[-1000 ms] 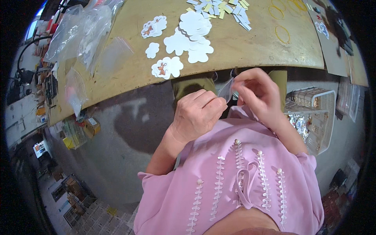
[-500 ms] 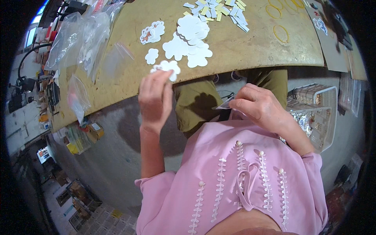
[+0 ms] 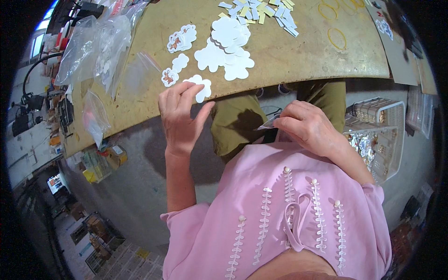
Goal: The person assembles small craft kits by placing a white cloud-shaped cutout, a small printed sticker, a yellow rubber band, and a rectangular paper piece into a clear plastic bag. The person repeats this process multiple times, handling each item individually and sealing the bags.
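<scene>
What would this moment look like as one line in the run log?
left hand: fingers on white cloud-shaped cutout at table edge | right hand: pinching small clear bag over lap | pile of white cutouts beyond

Cluttered workshop corner, tan worktop [image 3: 298, 60] over grey concrete floor [image 3: 135, 177].

At three o'clock, white wire basket [image 3: 389, 116]; at nine o'clock, cables and gear along a pale wall [image 3: 28, 140], daylight from a window [image 3: 37, 44] toward ten; at seven, stacked boxes [image 3: 91, 228].
</scene>
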